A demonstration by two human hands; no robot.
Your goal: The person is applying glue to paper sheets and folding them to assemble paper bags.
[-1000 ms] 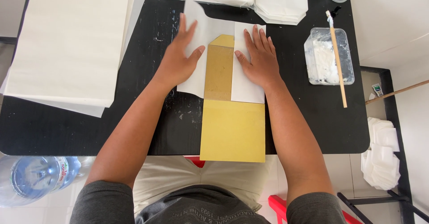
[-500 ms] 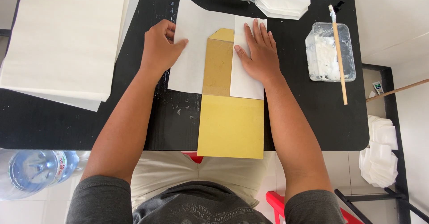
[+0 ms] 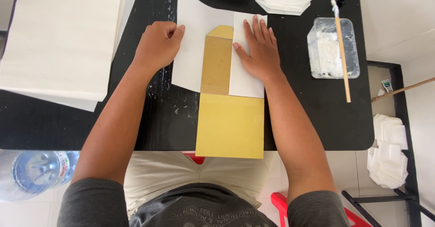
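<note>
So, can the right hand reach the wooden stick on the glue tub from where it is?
Probably yes: the right hand lies flat on the white paper, and only bare black table separates it from the wooden stick.

L hand (image 3: 157,46) curled loosely, R hand (image 3: 257,50) flat, fingers spread

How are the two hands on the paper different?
The left hand is curled, its fingers bent at the edge of the open white paper flap; the right hand lies flat with fingers spread. The left touches only the flap's edge, while the right presses down on the folded white flap. Both rest palm-down over the black table.
</note>
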